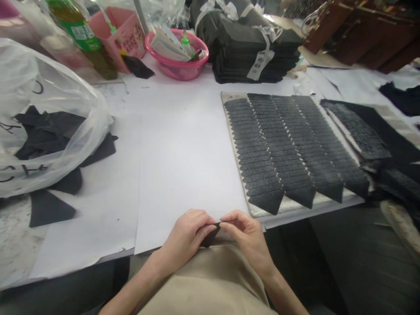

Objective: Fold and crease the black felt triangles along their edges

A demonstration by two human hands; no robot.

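Note:
Both hands meet at the near edge of the white table (183,144). My left hand (187,236) and my right hand (244,229) each pinch a small black pointed piece (210,235) between fingers and thumb, holding it just over the table's edge above my lap. To the right lies a board (288,205) covered with overlapping rows of the same black pointed pieces (288,148).
A clear plastic bag (49,113) with black cut pieces spills onto the table at left. At the back stand a pink bowl (177,54), a pink box (120,33), a green bottle (82,35) and tied stacks of black material (256,43). More black pieces (361,131) lie far right.

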